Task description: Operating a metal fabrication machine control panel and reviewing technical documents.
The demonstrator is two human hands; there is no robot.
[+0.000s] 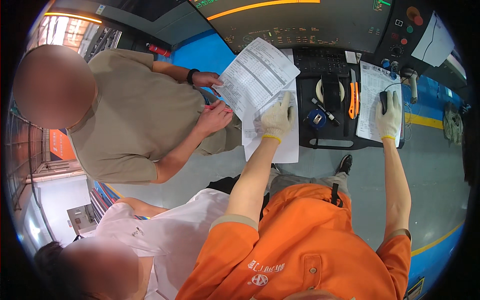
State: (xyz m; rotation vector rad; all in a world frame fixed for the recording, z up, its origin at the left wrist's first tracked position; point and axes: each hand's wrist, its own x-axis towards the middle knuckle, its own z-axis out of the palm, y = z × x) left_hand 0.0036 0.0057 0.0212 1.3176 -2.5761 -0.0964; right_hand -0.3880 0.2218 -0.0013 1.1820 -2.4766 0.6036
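My left hand (277, 120), in a white knit glove, lies on printed sheets (285, 150) at the desk's left side. Its index finger is stretched out toward a printed form (260, 72); nothing shows in its grip. A co-worker's hand (206, 80) holds that form at its left edge, while the co-worker's other hand (216, 117) has a red pen (223, 107). My right hand (390, 114), gloved too, rests around a black computer mouse (383, 101) on a printed sheet (370, 95).
Between my hands lie an orange utility knife (353, 95), a tape roll (321, 93), a black marker (327, 112) and a blue tape measure (316, 118). Behind are a keyboard (320, 62) and a dark screen (300, 25). A handheld scanner (412, 82) stands right. Another person (160, 235) is at lower left.
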